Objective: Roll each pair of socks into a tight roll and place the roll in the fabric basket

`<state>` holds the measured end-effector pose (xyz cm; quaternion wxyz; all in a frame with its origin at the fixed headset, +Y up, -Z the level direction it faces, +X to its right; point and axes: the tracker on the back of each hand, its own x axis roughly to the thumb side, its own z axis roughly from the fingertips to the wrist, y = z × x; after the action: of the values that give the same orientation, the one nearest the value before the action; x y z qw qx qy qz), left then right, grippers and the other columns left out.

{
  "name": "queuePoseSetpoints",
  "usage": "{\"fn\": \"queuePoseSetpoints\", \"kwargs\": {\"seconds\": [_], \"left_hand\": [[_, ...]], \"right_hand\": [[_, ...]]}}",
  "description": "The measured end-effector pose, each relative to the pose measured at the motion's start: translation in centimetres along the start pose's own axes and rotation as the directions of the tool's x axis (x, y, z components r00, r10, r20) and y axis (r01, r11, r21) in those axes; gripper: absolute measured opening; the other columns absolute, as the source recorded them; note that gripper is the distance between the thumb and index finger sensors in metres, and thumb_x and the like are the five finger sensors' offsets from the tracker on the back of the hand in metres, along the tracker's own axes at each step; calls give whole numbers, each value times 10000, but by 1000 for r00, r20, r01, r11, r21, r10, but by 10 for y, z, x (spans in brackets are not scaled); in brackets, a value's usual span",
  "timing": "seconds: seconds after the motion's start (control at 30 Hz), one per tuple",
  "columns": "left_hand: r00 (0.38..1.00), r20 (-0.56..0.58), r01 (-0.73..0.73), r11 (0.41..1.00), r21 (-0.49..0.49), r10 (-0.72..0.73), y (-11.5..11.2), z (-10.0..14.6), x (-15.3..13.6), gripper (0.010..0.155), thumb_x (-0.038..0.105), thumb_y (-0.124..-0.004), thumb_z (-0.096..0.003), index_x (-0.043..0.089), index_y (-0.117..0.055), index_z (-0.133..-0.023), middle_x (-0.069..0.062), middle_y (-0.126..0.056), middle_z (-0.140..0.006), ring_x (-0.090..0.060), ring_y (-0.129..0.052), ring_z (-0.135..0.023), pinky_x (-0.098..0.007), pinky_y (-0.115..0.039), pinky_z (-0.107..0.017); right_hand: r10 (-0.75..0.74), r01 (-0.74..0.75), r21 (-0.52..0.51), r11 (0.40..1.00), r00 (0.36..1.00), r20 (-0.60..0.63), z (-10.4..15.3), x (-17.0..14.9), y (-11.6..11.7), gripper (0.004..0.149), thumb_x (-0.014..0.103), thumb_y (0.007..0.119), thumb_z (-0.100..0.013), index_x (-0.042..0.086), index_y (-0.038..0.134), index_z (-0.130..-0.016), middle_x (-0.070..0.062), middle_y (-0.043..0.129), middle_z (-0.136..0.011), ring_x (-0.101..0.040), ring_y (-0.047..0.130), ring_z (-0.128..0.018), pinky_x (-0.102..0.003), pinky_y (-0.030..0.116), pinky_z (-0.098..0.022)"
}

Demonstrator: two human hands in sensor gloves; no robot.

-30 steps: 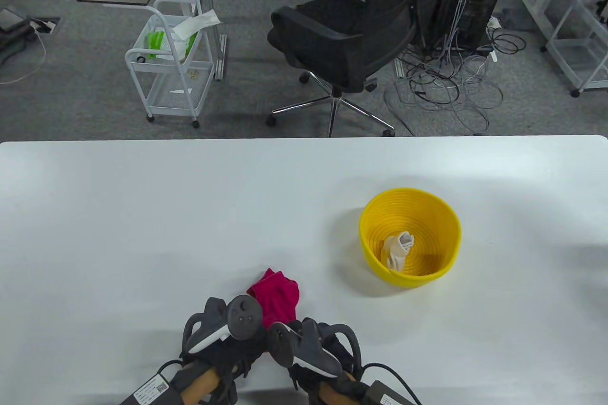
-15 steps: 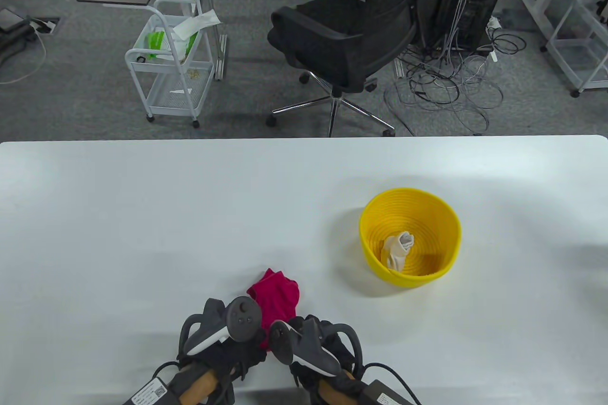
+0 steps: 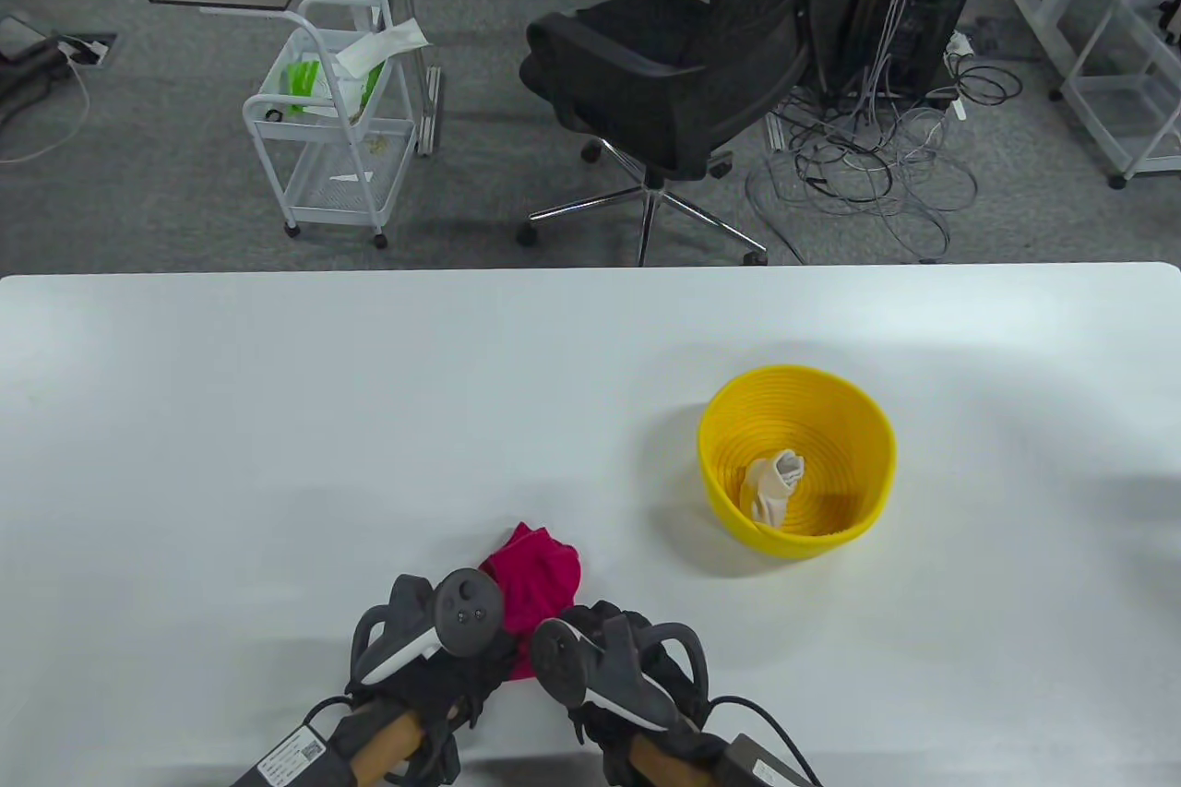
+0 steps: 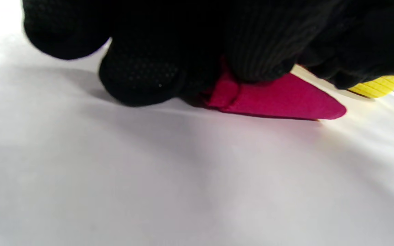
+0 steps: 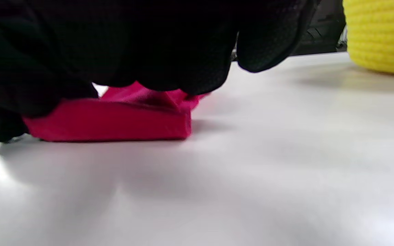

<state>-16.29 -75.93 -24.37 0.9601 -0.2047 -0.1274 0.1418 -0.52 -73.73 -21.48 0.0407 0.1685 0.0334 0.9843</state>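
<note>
A magenta sock pair (image 3: 537,579) lies flat on the white table (image 3: 277,418) near its front edge. My left hand (image 3: 461,653) and right hand (image 3: 609,639) both sit on its near end, side by side. In the left wrist view curled gloved fingers (image 4: 142,75) grip a fold of the magenta sock (image 4: 279,100). The right wrist view has curled fingers (image 5: 190,68) holding the folded sock (image 5: 115,123) from above. A yellow basket (image 3: 795,399) stands to the right with a rolled white sock pair (image 3: 773,484) inside.
The yellow basket's wall (image 5: 381,37) shows at the right wrist view's upper right, and a strip of the basket (image 4: 378,87) at the left wrist view's right edge. Beyond the table's far edge stand a black office chair (image 3: 683,58), a white cart (image 3: 332,123) and tangled cables (image 3: 876,169).
My right hand has shifted slightly forward and right over the sock's near end. The left hand has barely moved. The sock's far end stays where it was.
</note>
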Motion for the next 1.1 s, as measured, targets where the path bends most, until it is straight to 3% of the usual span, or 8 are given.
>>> {"fn": "queuePoseSetpoints", "kwargs": {"seconds": [0.2,0.5,0.63,0.73,0.93,1.1], "left_hand": [[1000,-3,3,1000,7,-3,-1,0,1,421,384,-818,-384,223,-928,-757,-64,-984,-648,-230,-1017,-437,-434,-816,-371],[1000,-9,12,1000,16,-12,-1,2,2,446,405,-805,-382,217,-921,-770,-67,-979,-663,-239,-1017,-447,-438,-814,-379],[1000,-14,-21,1000,6,21,7,7,0,503,430,-801,-380,219,-900,-826,-75,-951,-751,-270,-1006,-520,-451,-799,-416],[999,-4,-39,999,22,39,12,11,-3,493,433,-819,-376,271,-902,-834,-70,-947,-767,-265,-1006,-524,-450,-800,-416],[1000,-6,-4,1000,-22,4,1,5,-3,525,458,-843,-357,251,-886,-837,-67,-938,-772,-260,-1004,-521,-447,-800,-414],[998,-8,55,998,3,-55,-3,3,3,533,454,-881,-337,248,-854,-827,-55,-926,-747,-239,-994,-495,-436,-802,-405]], "right_hand": [[17,-17,100,995,1000,2,-1,1,9,402,468,847,-389,397,858,-785,152,899,-860,-132,945,-764,-468,778,-604],[17,-14,123,992,999,-27,-4,-4,19,477,470,866,-375,400,789,-841,152,849,-912,-141,918,-797,-477,761,-621],[41,-38,133,990,999,-21,-4,-2,21,519,457,873,-376,378,759,-877,130,819,-934,-147,892,-813,-491,730,-645],[38,-33,120,992,998,-43,-5,-1,21,499,442,867,-386,381,768,-871,131,829,-920,-139,896,-801,-489,731,-644],[19,-12,119,993,998,-64,-7,-3,21,462,434,843,-401,391,779,-857,138,841,-900,-132,898,-793,-489,729,-645],[7,1,115,993,997,-71,-8,-5,20,432,426,832,-408,394,801,-838,140,863,-877,-130,911,-780,-489,731,-644]]}}
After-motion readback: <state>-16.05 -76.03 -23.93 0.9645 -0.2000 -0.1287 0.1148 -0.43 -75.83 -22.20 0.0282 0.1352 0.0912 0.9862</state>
